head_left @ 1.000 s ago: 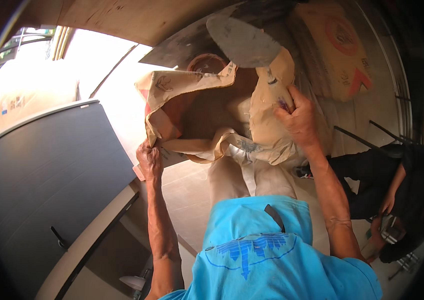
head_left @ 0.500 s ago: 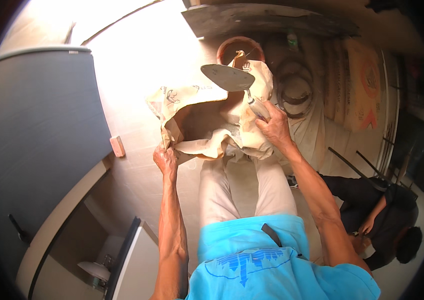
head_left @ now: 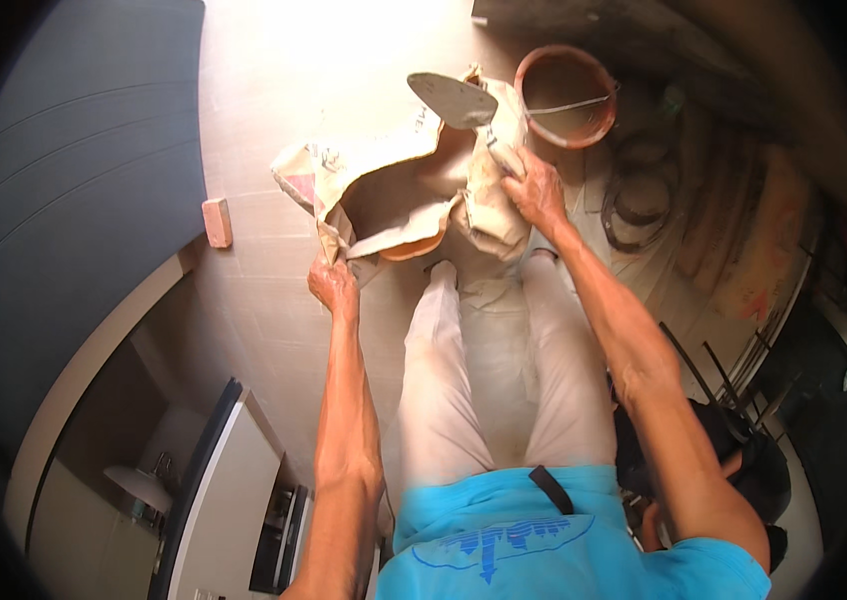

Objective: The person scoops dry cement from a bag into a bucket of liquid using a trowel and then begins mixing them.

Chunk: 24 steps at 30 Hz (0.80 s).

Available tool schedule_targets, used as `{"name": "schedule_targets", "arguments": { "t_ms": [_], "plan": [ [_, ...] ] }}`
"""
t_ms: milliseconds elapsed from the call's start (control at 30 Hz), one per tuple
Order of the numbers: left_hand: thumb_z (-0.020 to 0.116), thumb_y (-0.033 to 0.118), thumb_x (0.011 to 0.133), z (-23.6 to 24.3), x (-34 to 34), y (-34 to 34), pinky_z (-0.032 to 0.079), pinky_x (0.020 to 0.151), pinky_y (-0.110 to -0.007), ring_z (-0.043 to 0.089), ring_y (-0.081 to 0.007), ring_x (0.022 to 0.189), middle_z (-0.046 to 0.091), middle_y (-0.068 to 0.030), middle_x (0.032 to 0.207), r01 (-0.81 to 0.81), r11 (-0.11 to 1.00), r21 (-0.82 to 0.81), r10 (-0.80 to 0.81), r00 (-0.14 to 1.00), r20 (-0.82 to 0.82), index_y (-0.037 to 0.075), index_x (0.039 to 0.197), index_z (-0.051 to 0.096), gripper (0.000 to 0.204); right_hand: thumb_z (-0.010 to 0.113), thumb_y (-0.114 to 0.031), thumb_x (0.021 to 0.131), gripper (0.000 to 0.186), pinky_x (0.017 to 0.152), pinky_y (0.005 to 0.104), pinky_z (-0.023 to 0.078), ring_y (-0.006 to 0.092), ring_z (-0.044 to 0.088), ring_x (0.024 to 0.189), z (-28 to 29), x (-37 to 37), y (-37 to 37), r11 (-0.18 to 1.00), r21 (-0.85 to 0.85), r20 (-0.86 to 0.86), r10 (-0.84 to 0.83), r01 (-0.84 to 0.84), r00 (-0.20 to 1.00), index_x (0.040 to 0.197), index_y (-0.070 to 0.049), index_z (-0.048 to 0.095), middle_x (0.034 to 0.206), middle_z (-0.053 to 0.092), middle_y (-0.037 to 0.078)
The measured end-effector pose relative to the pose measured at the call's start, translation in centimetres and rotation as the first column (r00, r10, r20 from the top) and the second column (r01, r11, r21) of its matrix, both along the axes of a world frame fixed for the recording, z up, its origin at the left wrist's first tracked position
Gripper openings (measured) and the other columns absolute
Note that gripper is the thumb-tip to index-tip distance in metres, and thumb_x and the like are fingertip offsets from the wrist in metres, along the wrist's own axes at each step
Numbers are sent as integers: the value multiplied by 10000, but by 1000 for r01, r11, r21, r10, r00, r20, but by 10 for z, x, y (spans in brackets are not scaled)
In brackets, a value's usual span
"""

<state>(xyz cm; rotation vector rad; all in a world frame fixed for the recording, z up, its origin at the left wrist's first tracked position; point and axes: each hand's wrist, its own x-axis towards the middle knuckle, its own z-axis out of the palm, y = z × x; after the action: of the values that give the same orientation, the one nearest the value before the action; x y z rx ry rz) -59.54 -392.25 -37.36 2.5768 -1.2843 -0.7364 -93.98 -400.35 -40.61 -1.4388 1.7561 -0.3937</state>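
Observation:
A torn brown paper sack (head_left: pixel 384 245) hangs in front of me, its wide mouth showing a shadowed inside. My left hand (head_left: pixel 334 287) is closed on the sack's near left edge, where the paper bunches up. In my right hand (head_left: pixel 541 192) is a trowel (head_left: pixel 454 101), gripped by its handle, with the pointed blade lying over the sack's far right part. The right fingers are against the paper too; whether they also pinch it I cannot tell. How much the sack holds is hidden in shadow.
A reddish bucket (head_left: pixel 595 136) with a wire handle stands just beyond the sack to the right. Coiled rings (head_left: pixel 638 205) and stacked sacks (head_left: pixel 766 225) lie further right. A brick (head_left: pixel 217 223) sits at left beside a large grey panel (head_left: pixel 94 170). Another person (head_left: pixel 762 475) crouches near my right elbow.
Both hands have lifted the sack up and away from my legs, the trowel still in the right hand. My view has shifted, and the bucket now shows clear of the sack.

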Motion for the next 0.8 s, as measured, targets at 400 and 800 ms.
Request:
{"name": "schedule_targets", "arguments": {
  "t_ms": [400, 800],
  "plan": [
    [693, 249, 898, -53, 23, 18, 470, 680, -493, 633, -447, 725, 664, -253, 755, -144, 989, 35, 145, 989, -17, -37, 867, 698, 287, 697, -181, 757, 465, 889, 470, 483, 393, 601, 1042, -58, -31, 4, 994, -4, -93, 112, -112, 989, 1194, -66, 587, 1114, 630, 178],
    [686, 222, 888, -58, 42, -2, 474, 695, -481, 642, -433, 750, 680, -240, 800, 18, 994, 109, -4, 992, -129, 0, 913, 704, 224, 714, -95, 781, 314, 743, 478, 515, 373, 647, 880, 12, -31, 68, 937, 186, -270, 337, -294, 902, 1044, -92, 542, 969, 641, 119]
  ]
}}
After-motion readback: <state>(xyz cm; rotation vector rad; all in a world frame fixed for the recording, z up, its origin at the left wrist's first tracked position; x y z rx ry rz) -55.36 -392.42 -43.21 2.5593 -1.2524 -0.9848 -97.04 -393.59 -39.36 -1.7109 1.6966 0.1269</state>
